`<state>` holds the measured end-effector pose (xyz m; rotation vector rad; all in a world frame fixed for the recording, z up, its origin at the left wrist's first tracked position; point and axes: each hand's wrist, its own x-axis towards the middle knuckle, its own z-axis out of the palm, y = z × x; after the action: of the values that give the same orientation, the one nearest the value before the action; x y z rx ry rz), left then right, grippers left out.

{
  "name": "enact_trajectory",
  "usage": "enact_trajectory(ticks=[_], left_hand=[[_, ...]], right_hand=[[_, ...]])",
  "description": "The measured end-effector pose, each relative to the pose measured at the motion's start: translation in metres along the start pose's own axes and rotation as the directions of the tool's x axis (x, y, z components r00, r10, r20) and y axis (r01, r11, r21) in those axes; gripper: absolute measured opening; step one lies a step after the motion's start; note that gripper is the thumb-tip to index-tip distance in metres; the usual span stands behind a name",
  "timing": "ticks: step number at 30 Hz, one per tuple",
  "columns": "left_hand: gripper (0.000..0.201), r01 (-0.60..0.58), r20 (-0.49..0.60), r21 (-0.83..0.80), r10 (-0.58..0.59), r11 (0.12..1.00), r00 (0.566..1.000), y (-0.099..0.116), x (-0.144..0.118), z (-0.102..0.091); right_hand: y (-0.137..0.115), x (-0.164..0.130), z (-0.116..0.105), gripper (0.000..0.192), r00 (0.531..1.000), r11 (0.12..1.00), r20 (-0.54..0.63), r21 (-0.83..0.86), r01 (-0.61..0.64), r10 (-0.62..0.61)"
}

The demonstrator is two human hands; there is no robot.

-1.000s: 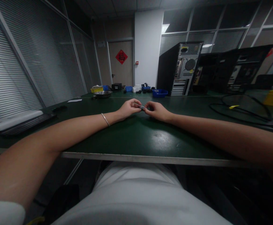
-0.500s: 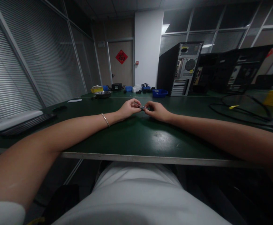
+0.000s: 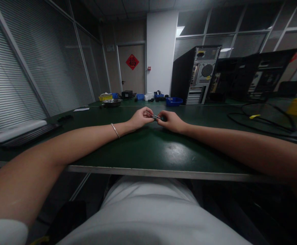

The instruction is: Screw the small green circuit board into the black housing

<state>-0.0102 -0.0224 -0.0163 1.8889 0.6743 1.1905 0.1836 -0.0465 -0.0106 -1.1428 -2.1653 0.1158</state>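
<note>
Above the dark green tabletop (image 3: 128,153), my left hand (image 3: 141,118) is closed, thumb and fingers pinched on a slim silvery metal piece (image 3: 155,116). This piece spans the small gap between my hands; its exact kind is too small to make out. My right hand (image 3: 172,121) is closed too, its thumb and fingertips pinched at the right end of the same metal piece. Something small and dark shows within the curl of my right fingers, but I cannot tell what it is. Both forearms rest over the table.
A blue bin (image 3: 174,101) and a black computer tower (image 3: 196,76) stand at the back. Left of them sit a round metal dish (image 3: 112,102) and a yellow bin (image 3: 105,97). Black cables (image 3: 273,120) lie at right; a keyboard (image 3: 33,134) lies at left.
My right fingers have shifted slightly around the metal piece, and the dark spot within their curl shows a little differently. My left hand keeps nearly the same place.
</note>
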Motion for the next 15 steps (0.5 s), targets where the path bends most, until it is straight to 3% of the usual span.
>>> enact_trajectory(ticks=[8, 15], left_hand=[[0.029, 0.008, 0.024, -0.028, -0.007, 1.000, 1.000, -0.004, 0.002, -0.004], [0.033, -0.017, 0.144, -0.063, 0.026, 0.998, 0.989, -0.003, 0.002, -0.004]], right_hand=[[0.001, 0.002, 0.000, 0.022, 1.000, 0.999, 0.005, 0.033, 0.016, -0.016], [0.010, 0.006, 0.001, 0.029, 1.000, 0.992, -0.009, 0.127, 0.020, -0.019]])
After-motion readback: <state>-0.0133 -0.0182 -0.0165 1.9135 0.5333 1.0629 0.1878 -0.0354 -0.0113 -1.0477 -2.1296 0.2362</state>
